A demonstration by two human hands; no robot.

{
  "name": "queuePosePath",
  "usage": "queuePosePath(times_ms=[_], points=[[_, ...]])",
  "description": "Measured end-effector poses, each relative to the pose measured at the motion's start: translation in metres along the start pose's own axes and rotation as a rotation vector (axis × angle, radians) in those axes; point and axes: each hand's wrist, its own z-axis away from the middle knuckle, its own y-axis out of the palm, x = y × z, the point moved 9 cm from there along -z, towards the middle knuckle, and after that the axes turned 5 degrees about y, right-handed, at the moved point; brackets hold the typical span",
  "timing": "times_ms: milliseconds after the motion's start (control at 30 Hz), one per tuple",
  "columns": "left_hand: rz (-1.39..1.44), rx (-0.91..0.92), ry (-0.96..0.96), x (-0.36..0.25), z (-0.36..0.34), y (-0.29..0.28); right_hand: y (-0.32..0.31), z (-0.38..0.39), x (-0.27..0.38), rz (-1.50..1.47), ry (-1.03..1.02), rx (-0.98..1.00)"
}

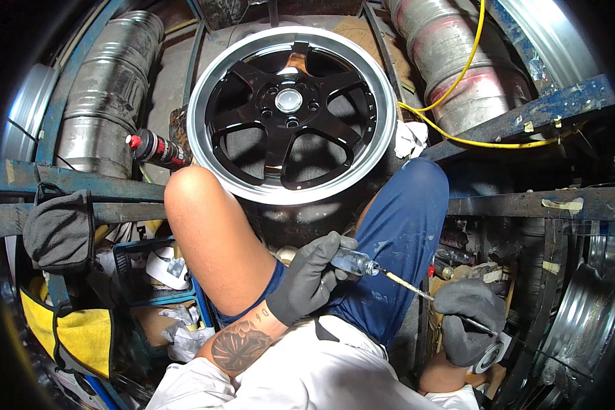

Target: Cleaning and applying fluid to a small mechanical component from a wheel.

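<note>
In my gloved left hand [318, 273], low in the middle, is a small clear bottle [352, 262], tilted with its mouth toward the right. My gloved right hand [470, 318] is closed on a thin brush [406, 285], whose far end is at the bottle's mouth; whether it is inside, I cannot tell. A round silver-rimmed piece [492, 352] shows just under the right hand, partly hidden. Beyond my knees lies a glossy black six-spoke wheel [288, 154] with a silver lip and centre cap.
Blue metal framing [526, 116] surrounds me, with metal drums [102, 96] either side. A bottle [158, 149] lies beside the wheel; a yellow hose [485, 142] runs along the right. Cloths [58, 229], bins [133, 273] and a rim [581, 307] sit at the sides.
</note>
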Motion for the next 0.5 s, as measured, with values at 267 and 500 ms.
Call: queuePosePath(times_ms=[267,500], points=[[0.047,-0.037,-0.03,0.003,0.0,-0.001,-0.001,0.002,-0.001,0.071,0.018,-0.054],[0.207,-0.009,-0.149,0.008,0.003,0.003,-0.008,0.009,-0.009,-0.003,0.046,-0.1]])
